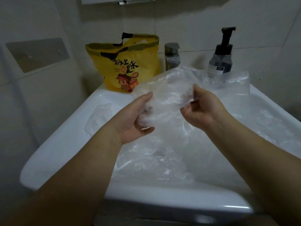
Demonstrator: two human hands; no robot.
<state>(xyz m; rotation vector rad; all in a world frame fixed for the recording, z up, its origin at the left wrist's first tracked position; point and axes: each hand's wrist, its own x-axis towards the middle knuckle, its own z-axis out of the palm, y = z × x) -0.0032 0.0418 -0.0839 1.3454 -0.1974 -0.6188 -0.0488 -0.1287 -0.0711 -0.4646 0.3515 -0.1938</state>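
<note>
**Two hands bunching a clear plastic bag over the sink**

The clear plastic bag (169, 95) hangs in the air above the middle of the sink (61, 149). The left hand (138, 118) is curled round a gathered wad of it and the right hand (202, 108) pinches its crumpled edge between thumb and fingers. It looks feather-light, limp and slick, likely to slide through a loose hold and to tear if yanked, so I'd grip it by the bunched folds rather than a single layer. More loose film (154, 160) lies in the bowl below. There is open room toward the sink's front rim, but the back edge is crowded with a yellow bag (128, 67) at the back-left corner, the tap (172, 56) and a pump bottle (219, 57).
</note>
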